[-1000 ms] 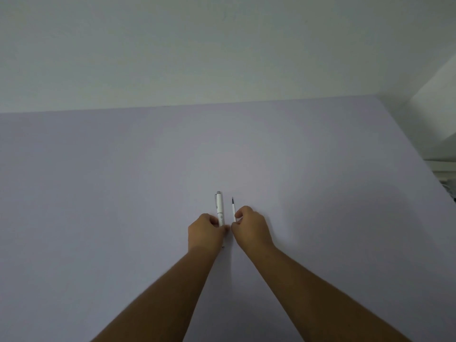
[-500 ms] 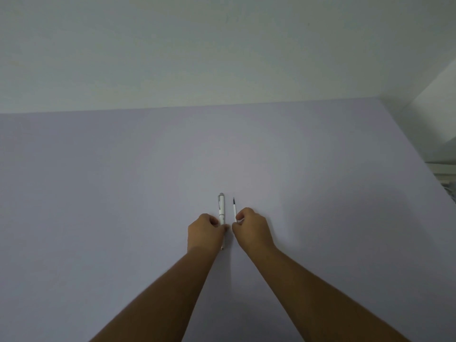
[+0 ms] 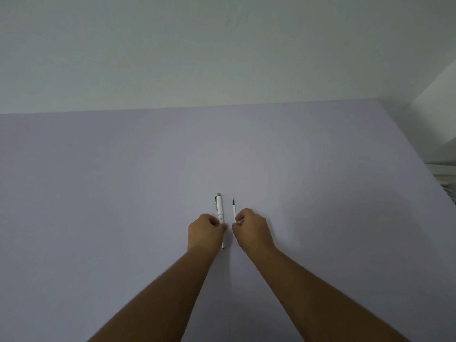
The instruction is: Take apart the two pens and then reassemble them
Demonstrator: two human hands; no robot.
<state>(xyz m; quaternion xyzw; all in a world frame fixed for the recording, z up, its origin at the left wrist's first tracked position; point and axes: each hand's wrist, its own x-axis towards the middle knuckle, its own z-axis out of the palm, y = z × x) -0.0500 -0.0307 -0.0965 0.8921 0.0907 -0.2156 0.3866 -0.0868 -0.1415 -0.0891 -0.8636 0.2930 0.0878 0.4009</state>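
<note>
Looking down from the head camera, both bare forearms reach forward over a pale lilac tabletop [image 3: 98, 193], and the two hands sit close together near the middle, knuckles almost meeting but a thin gap between them.

Left hand [image 3: 204, 232] is curled into a loose fist around a white pen [image 3: 220, 211]. That pen lies lengthwise, pointing away from the person; its grey cap end and clip stick out past the fingers on the far side, and its near tip peeks out below the heel of the hand. So the hold is around the pen's middle, thumb and fingers pinched onto the barrel.

Right hand [image 3: 253, 230] is also closed up tight, fingers tucked in, and it pinches a thin white refill [image 3: 234, 208] with a dark pointed tip. The refill runs nearly parallel to the pen, just beside it and not touching it, tip pointing away. Only its far part shows; the rest is hidden inside the fingers, and whether anything else is held in that fist I cannot tell.

Beyond the tabletop's far edge stands a plain off-white wall [image 3: 222, 58]. Off at the right edge there is a white ledge [image 3: 441, 169], too blurred to make out further.
</note>
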